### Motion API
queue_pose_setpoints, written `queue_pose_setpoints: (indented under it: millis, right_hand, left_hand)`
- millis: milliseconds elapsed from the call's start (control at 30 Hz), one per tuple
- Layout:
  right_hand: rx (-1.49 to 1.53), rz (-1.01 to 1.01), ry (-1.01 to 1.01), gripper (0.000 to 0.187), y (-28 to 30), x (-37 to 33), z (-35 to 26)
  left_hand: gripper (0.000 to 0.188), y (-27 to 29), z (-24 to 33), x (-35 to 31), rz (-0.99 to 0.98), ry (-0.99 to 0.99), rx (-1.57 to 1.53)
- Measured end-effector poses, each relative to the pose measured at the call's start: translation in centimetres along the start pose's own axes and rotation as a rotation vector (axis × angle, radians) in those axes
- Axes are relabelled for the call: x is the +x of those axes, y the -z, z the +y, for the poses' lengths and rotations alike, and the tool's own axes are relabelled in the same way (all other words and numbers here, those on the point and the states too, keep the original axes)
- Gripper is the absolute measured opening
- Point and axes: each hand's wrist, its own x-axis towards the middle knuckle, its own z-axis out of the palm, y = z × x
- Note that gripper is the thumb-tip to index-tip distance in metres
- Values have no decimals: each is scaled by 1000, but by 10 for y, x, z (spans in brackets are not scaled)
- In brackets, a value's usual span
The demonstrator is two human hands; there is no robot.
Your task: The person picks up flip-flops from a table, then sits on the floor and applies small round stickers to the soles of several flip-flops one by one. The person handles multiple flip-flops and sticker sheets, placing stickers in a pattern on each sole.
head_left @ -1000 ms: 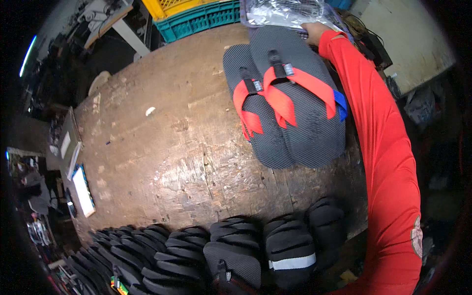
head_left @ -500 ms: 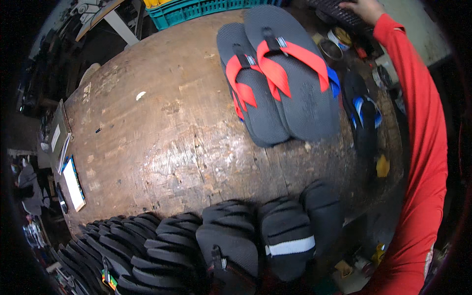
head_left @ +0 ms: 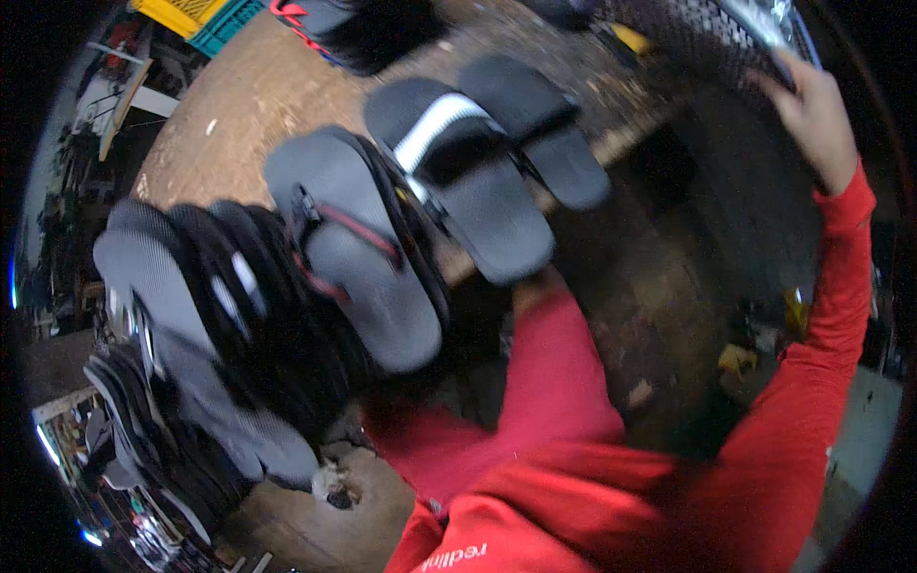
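Observation:
My right hand (head_left: 817,124) is at the upper right, its fingers and thumb closed on the rim of a dark, perforated plastic basket (head_left: 693,33). A shiny, clear-looking thing (head_left: 759,19) shows at the basket's top; blur hides its kind. My left hand is out of view. Along the table's near edge lie flip-flops: a pair with dark red straps (head_left: 373,296), a slide sandal with a white band (head_left: 444,124), and a plain black one (head_left: 521,100).
Rows of black flip-flops (head_left: 158,267) stand packed at the left. More sandals with red straps (head_left: 353,33) sit on the wooden table (head_left: 215,153). Yellow and teal crates (head_left: 224,27) stand beyond it. My legs (head_left: 559,372) are below the table edge.
The view has swung down and to the right, bringing my legs and the near-edge sandals into sight. My right hand still grips the basket, more of which now shows.

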Motion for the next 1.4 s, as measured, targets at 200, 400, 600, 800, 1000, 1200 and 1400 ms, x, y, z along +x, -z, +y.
queue_pose_setpoints:
  millis: [200,400,600,800,1000,1200,1400]
  right_hand:
    - [76,-310,-401,22,24,-226,-91]
    - [94,-488,-645,21,-72,-372,-207]
    - [115,-602,-751,18,-154,-422,-301]
    - [253,-668,-713,32,-133,-399,-323]
    - [605,-549,-871,49,-96,-393,-293]
    - [186,-136,-727,36,-113,-387,-221]
    - [490,-414,-714,52,-121,-377,-209]
  left_hand:
    - [43,-53,-164,-133,-296,130,46]
    - [40,-29,-283,-149,-340,190,60]
    - [38,89,-310,-85,-172,111,86]
    - [42,116,-293,-149,-181,404,-394]
    - [38,42,-333,-253,-172,504,-235]
    - [30,6,-320,-317,-41,282,-20]
    - [25,61,-217,-318,309,-139,-142]
